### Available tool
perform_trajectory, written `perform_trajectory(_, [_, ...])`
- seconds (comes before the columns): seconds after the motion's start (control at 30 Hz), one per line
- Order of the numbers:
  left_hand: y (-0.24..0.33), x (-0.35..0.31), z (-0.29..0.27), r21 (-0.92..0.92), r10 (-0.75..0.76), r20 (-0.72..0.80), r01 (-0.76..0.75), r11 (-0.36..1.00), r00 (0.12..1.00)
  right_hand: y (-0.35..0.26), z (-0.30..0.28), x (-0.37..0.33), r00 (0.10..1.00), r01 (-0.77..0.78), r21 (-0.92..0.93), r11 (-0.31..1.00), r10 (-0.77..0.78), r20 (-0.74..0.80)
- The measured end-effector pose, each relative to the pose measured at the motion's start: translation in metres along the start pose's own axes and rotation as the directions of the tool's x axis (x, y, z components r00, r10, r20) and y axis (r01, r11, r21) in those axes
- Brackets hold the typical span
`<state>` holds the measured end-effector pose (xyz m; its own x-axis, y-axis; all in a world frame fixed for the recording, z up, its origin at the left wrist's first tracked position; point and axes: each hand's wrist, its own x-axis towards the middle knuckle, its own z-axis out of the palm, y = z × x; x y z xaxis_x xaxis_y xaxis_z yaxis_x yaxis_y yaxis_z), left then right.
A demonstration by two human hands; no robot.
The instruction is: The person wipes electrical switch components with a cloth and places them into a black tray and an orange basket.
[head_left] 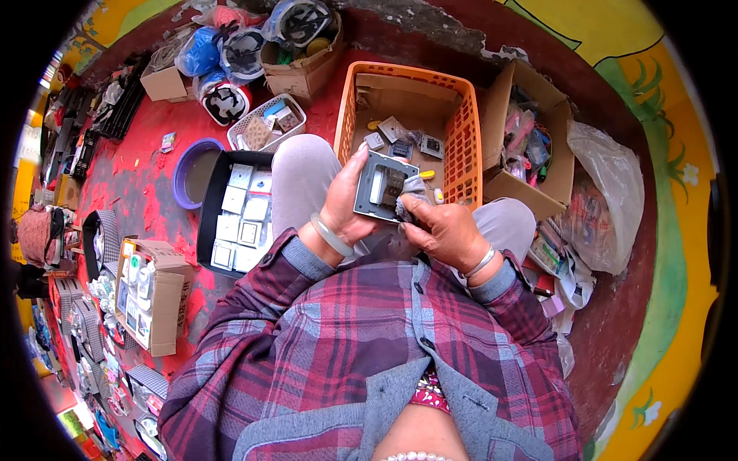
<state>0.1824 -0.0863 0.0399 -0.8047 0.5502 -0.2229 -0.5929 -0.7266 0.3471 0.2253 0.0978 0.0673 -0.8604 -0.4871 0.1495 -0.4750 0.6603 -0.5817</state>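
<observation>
Red floor (127,188) beyond, left hand (350,200) grips one square device (387,187), right hand (452,233) pinching one cloth (416,189).

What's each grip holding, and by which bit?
The left grip holds a square grey device by its left edge; the right grip pinches a grey cloth by its lower part.

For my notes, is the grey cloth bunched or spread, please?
Bunched: the grey cloth makes a crumpled wad in the right hand.

Purple-red plaid shirt (330,323) — grey cuffs (496,286), pale bangle (329,237), silver bracelet (482,262), white bead necklace (415,456)
</observation>
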Motion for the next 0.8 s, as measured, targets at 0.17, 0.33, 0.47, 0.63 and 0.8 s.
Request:
perform_trajectory(0.17, [-0.001,-0.001,0.004,0.013,-0.038,-0.021,0.038,0.999,0.999,0.009,0.003,0.0,1.0,-0.005,0.144,0.99,0.003,0.012])
perform_trajectory(0.33, [-0.004,0.0,0.004,0.0,-0.065,0.03,0.065,0.998,0.997,0.027,0.002,0.0,0.976,-0.219,0.706,0.674,0.145,0.164])
perform_trajectory(0.47, [0.014,-0.004,0.014,-0.035,-0.048,0.121,0.052,0.998,0.991,0.043,-0.017,-0.007,0.946,-0.203,0.975,0.085,0.275,0.173])
perform_trajectory(0.63, [0.026,-0.009,0.01,-0.058,0.034,0.107,-0.028,0.998,0.994,0.058,-0.058,-0.018,0.97,0.134,0.853,0.504,0.109,-0.217])
perform_trajectory(0.8, [0.029,-0.012,0.014,-0.013,0.116,0.178,-0.116,0.993,0.977,0.043,-0.076,-0.014,0.927,-0.078,0.813,0.578,0.342,-0.154])
